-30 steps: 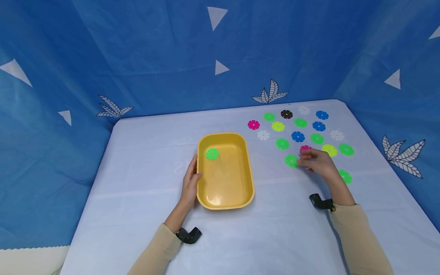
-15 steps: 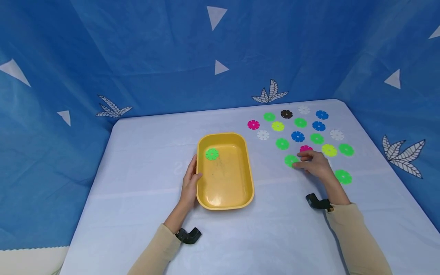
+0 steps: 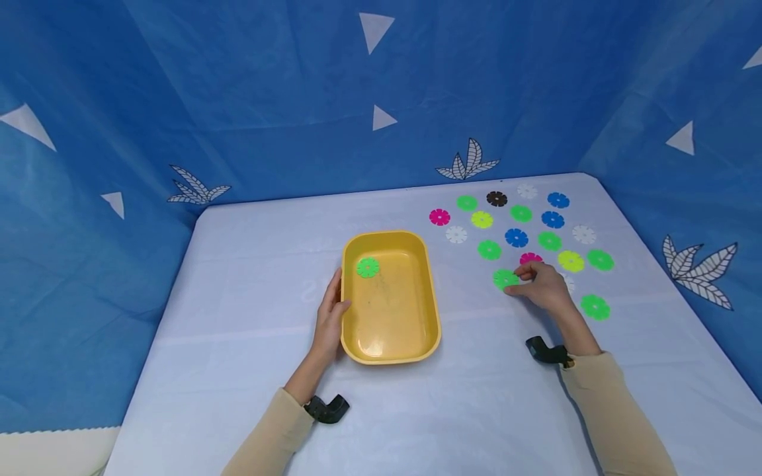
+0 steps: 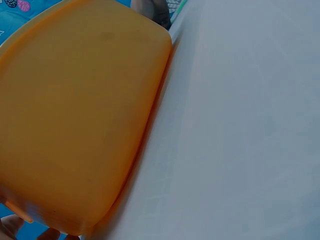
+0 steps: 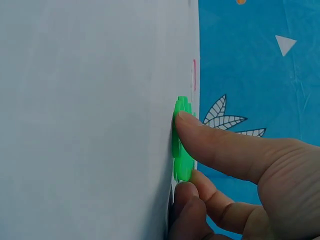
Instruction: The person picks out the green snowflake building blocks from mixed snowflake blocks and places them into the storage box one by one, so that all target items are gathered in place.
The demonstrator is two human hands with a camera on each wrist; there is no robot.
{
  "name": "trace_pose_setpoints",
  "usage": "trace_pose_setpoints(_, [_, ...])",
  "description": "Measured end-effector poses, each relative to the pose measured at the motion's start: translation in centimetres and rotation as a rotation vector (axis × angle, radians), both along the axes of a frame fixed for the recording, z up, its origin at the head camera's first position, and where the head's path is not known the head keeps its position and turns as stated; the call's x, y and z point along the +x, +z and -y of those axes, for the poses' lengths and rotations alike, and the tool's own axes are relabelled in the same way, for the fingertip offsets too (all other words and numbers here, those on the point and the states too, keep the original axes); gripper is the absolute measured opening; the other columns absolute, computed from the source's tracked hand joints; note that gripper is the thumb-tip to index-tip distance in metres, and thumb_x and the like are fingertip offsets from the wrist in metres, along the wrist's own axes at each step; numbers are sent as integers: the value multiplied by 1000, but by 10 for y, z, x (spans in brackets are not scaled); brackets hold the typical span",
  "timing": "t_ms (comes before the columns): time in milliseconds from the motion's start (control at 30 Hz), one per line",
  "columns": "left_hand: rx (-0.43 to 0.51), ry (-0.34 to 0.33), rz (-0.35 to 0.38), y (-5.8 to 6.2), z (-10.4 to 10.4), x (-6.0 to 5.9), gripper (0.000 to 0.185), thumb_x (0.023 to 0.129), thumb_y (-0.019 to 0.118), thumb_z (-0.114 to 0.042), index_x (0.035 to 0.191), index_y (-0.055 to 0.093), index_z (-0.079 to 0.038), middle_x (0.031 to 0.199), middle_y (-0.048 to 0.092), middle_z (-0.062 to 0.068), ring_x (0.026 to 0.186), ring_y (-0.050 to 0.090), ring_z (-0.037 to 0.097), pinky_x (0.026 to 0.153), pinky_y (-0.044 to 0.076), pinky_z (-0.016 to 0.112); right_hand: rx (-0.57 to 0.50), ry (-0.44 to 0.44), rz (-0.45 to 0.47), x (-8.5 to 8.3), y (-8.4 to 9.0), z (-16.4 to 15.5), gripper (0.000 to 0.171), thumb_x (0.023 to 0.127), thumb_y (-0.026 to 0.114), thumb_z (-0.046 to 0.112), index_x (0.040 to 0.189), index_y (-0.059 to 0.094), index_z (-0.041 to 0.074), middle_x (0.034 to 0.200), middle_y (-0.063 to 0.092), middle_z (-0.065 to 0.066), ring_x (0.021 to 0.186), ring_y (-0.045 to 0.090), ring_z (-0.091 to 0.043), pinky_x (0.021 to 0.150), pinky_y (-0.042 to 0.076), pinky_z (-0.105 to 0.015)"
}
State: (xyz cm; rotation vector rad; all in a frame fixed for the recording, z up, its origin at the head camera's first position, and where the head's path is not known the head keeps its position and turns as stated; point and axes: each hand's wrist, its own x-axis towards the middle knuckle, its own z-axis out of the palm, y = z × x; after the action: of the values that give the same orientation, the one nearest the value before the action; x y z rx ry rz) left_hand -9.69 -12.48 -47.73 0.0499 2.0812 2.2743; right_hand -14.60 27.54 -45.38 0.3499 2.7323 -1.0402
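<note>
My left hand (image 3: pixel 328 324) grips the left side of a yellow plastic tray (image 3: pixel 433 297), thumb over the rim and fingers along the outer wall. One green interlocking snowflake disc (image 3: pixel 368 268) lies inside the tray near its far left corner. In the left wrist view the tray's outer wall (image 4: pixel 85 110) fills the left side, with fingertips (image 4: pixel 48 234) at its bottom edge. To the right of the tray, my right hand (image 3: pixel 544 288) pinches another green snowflake disc (image 3: pixel 504 279) at its edge. The right wrist view has the thumb against that green disc (image 5: pixel 184 162).
Several snowflake discs lie spread over the table's far right: pink (image 3: pixel 439 217), blue (image 3: pixel 516 238), brown (image 3: pixel 497 198), yellow (image 3: pixel 571 261), white (image 3: pixel 584 234) and green (image 3: pixel 595 307). A blue curtain (image 3: pixel 297 99) stands behind the white-covered table (image 3: pixel 256 264).
My right hand has shifted slightly left, its thumb and fingers coming to the green disc's edge. The discs behind the hand show more. My left hand and the tray stay put.
</note>
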Motion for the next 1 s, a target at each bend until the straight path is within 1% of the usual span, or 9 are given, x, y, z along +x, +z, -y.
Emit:
trace_pose_setpoints(100, [-2, -2, -4, 0, 0, 0, 64, 99, 37, -6, 158, 19, -19, 165, 15, 0, 151, 15, 20, 121, 18, 42, -9, -6, -16, 1, 1, 0, 51, 81, 77, 16, 118, 54, -8, 109, 54, -24, 96, 50, -36, 74, 47, -36])
trace_pose_setpoints(200, [-2, -2, -4, 0, 1, 0, 63, 99, 37, -6, 158, 18, -19, 165, 15, 0, 151, 16, 20, 121, 20, 38, -13, -13, -39, 3, 2, 0, 45, 82, 76, 14, 114, 53, -7, 99, 53, -19, 89, 49, -32, 69, 44, -32])
trace_pose_setpoints(333, [3, -3, -6, 0, 0, 1, 64, 99, 37, -6, 158, 18, -17, 164, 17, 0, 151, 18, 21, 116, 28, 23, -19, -9, -68, 4, 4, -1, 36, 85, 73, 12, 110, 53, -5, 90, 50, -12, 83, 49, -27, 62, 44, -25])
trace_pose_setpoints(467, [14, -6, -9, 1, 0, 1, 64, 99, 37, -6, 158, 17, -16, 164, 16, -1, 151, 18, 21, 109, 31, 12, -83, 8, -70, 5, 6, -2, 32, 87, 70, 7, 111, 54, -7, 87, 51, -11, 76, 59, -20, 60, 51, -18])
trace_pose_setpoints(633, [12, -3, -7, 2, 0, 1, 64, 99, 37, -5, 158, 17, -17, 164, 16, 0, 151, 17, 20, 110, 29, 13, -169, 23, -47, 3, 12, 3, 34, 88, 70, 7, 114, 55, -10, 88, 55, -14, 68, 69, -15, 60, 55, -19])
trace_pose_setpoints(733, [-1, 1, -3, 1, 0, 1, 64, 98, 37, -5, 158, 19, -18, 164, 16, 0, 151, 17, 21, 112, 28, 15, -213, 35, -49, 0, 20, 11, 35, 88, 70, 8, 115, 55, -9, 91, 55, -14, 70, 70, -14, 62, 56, -20])
trace_pose_setpoints(900, [15, -1, -2, 1, 0, 1, 64, 98, 37, -4, 158, 19, -18, 164, 17, 0, 151, 18, 21, 110, 30, 14, -302, 102, -84, -7, 37, 33, 35, 88, 70, 7, 114, 54, -10, 94, 56, -16, 77, 74, -21, 65, 57, -20])
trace_pose_setpoints(967, [25, -4, -6, 1, 0, 1, 64, 98, 37, -4, 158, 19, -18, 164, 17, 0, 150, 19, 21, 109, 30, 12, -313, 123, -90, -11, 44, 45, 37, 88, 71, 10, 115, 55, -9, 96, 56, -16, 79, 74, -23, 66, 57, -20])
trace_pose_setpoints(1000, [24, -5, -7, 1, 0, 1, 64, 98, 37, -4, 158, 19, -18, 164, 16, 0, 151, 19, 21, 111, 30, 15, -307, 126, -86, -13, 49, 52, 37, 88, 72, 12, 115, 56, -8, 97, 57, -16, 78, 73, -22, 66, 57, -19])
